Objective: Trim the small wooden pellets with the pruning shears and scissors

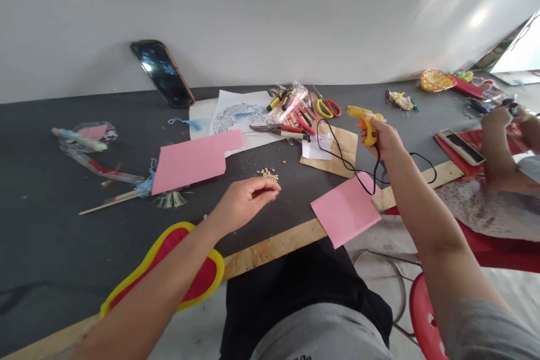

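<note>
right hand [379, 138] is closed around the handle of a yellow glue gun [366, 124], holding it up in the air to the right of a small heap of tan bits [268, 175], with its black cord [415, 171] looping down past a small pink paper square [346, 211]. left hand [247, 201] holds nothing; it is palm down, its fingers loosely together in a narrow curl, hovering just beside the heap, and i cannot tell if the fingertips touch any bits. the small pink paper square lies to the right of the heap, over the edge of the dark table [80, 247] and across a wooden strip [270, 250]. a larger pink paper sheet [192, 160] lies to the left of the heap. beyond the heap are red-handled pliers [287, 130], yellow and red scissors [327, 108], a brown paper sheet [337, 149] and a white paper drawing [238, 115]. a phone [162, 73] leans against the wall, far beyond the heap. a red and yellow padded shape [169, 261] lies nearer the person, to the lower left of the heap. well to the right of the heap, another person's hand [496, 121] is partly out of view, and i cannot tell what it holds.
</note>
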A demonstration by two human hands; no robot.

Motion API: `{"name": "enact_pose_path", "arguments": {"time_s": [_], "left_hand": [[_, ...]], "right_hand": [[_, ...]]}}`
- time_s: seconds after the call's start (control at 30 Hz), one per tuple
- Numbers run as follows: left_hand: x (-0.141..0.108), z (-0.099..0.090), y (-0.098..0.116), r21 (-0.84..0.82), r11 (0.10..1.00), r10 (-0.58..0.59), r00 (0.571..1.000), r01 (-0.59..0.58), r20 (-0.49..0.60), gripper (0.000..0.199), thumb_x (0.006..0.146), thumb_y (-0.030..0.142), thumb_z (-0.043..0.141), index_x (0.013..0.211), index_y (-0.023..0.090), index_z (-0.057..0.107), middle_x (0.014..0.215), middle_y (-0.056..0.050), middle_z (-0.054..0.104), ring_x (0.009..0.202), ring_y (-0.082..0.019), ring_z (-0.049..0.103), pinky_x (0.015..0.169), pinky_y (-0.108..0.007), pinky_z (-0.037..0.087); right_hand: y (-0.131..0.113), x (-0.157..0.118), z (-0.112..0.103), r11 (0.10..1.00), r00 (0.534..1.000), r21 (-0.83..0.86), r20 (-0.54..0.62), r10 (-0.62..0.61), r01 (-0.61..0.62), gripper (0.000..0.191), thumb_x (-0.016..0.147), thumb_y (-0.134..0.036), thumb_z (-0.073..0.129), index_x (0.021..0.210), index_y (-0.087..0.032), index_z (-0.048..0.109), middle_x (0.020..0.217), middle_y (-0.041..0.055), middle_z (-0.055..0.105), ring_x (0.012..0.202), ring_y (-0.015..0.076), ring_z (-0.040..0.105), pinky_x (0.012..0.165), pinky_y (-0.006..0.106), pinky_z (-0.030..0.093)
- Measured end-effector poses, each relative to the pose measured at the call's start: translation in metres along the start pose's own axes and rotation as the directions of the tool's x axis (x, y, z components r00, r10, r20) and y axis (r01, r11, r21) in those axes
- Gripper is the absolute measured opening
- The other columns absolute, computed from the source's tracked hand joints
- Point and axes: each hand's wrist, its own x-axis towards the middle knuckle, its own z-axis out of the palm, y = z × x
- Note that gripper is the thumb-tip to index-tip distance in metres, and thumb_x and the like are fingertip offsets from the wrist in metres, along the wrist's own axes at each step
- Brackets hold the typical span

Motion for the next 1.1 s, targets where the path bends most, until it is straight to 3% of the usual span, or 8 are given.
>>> {"name": "enact_pose_path", "arguments": {"time_s": [0.17, 0.27, 0.33, 0.4, 0.53, 0.7, 0.9, 1.1], "left_hand": [[0.034, 0.028, 0.020, 0.296, 0.931, 0.166, 0.970, -0.214, 0.179, 0.013, 0.093, 0.026, 0.059, 0.091, 0.023, 0.071, 0.094, -0.002, 0.076, 0.088, -0.020, 0.071, 0.084, -0.031, 0.053], [0.065, 0.048, 0.023, 0.346, 0.902, 0.210, 0.963, -0.258, 0.170, 0.007, 0.090, 0.018, 0.062, 0.088, 0.021, 0.068, 0.114, -0.007, 0.072, 0.105, -0.025, 0.068, 0.097, -0.038, 0.049], [0.086, 0.058, 0.022, 0.260, 0.948, 0.167, 0.983, -0.183, 0.080, 0.009, 0.086, 0.012, 0.063, 0.084, 0.019, 0.067, 0.127, -0.010, 0.065, 0.114, -0.027, 0.064, 0.102, -0.040, 0.047], [0.105, 0.064, 0.020, 0.089, 0.996, 0.030, 0.998, -0.026, -0.047, 0.011, 0.081, 0.011, 0.065, 0.072, 0.018, 0.064, 0.109, -0.009, 0.066, 0.109, -0.026, 0.064, 0.099, -0.038, 0.048], [0.132, 0.072, 0.021, -0.021, 0.998, -0.065, 0.992, 0.063, -0.111, 0.013, 0.084, 0.015, 0.061, 0.071, 0.017, 0.063, 0.090, -0.005, 0.063, 0.086, -0.020, 0.063, 0.081, -0.031, 0.050], [0.146, 0.081, 0.025, -0.167, 0.967, -0.204, 0.977, 0.191, -0.063, 0.011, 0.080, 0.017, 0.067, 0.069, 0.016, 0.065, 0.064, 0.001, 0.059, 0.063, -0.015, 0.055, 0.065, -0.027, 0.045], [0.150, 0.091, 0.032, -0.305, 0.912, -0.271, 0.961, 0.275, 0.058, 0.010, 0.078, 0.013, 0.070, 0.069, 0.015, 0.066, 0.062, 0.001, 0.060, 0.056, -0.010, 0.051, 0.058, -0.024, 0.041], [0.149, 0.099, 0.041, -0.327, 0.906, -0.254, 0.963, 0.269, 0.089, 0.016, 0.076, 0.008, 0.073, 0.062, 0.013, 0.066, 0.057, 0.001, 0.058, 0.054, -0.009, 0.047, 0.056, -0.025, 0.038]], "right_hand": [[0.003, -0.007, 0.003, 0.998, 1.000, 0.056, 0.020, 0.006, -0.007, 0.026, 0.083, -0.039, 0.076, 0.092, -0.022, 0.059, 0.074, 0.0005, 0.065, 0.053, 0.0091, 0.054, 0.040, 0.020, 0.046], [-0.001, -0.017, 0.002, 0.998, 1.000, 0.070, 0.023, 0.002, -0.004, 0.027, 0.081, -0.041, 0.075, 0.093, -0.022, 0.060, 0.077, 0.0012, 0.067, 0.055, 0.0098, 0.056, 0.040, 0.020, 0.046], [-0.004, -0.026, -0.001, 0.998, 0.999, 0.067, 0.051, -0.002, -0.002, 0.029, 0.079, -0.041, 0.077, 0.093, -0.022, 0.061, 0.079, 0.0016, 0.068, 0.057, 0.0102, 0.057, 0.040, 0.020, 0.047], [-0.007, -0.035, -0.003, 0.998, 0.994, 0.063, 0.109, 0.000, -0.007, 0.032, 0.076, -0.041, 0.081, 0.094, -0.021, 0.063, 0.082, 0.0024, 0.068, 0.060, 0.0108, 0.058, 0.043, 0.020, 0.048], [-0.005, -0.049, -0.003, 0.996, 0.979, 0.066, 0.199, 0.045, -0.059, 0.036, 0.073, -0.041, 0.084, 0.097, -0.022, 0.065, 0.090, 0.0035, 0.071, 0.064, 0.0119, 0.060, 0.050, 0.023, 0.054], [0.022, -0.055, 0.013, 0.988, 0.976, 0.112, 0.201, 0.084, -0.108, 0.040, 0.071, -0.045, 0.084, 0.098, -0.024, 0.064, 0.090, 0.0018, 0.072, 0.066, 0.0140, 0.062, 0.052, 0.027, 0.057], [0.058, -0.046, 0.020, 0.977, 0.987, 0.164, 0.108, 0.116, -0.133, 0.039, 0.069, -0.043, 0.083, 0.096, -0.023, 0.061, 0.076, -0.0020, 0.067, 0.062, 0.0151, 0.063, 0.056, 0.031, 0.061], [0.054, -0.044, 0.011, 0.965, 0.983, 0.228, 0.153, 0.097, -0.131, 0.036, 0.071, -0.044, 0.081, 0.094, -0.023, 0.064, 0.082, -0.0001, 0.065, 0.062, 0.0132, 0.059, 0.057, 0.029, 0.060]]}}
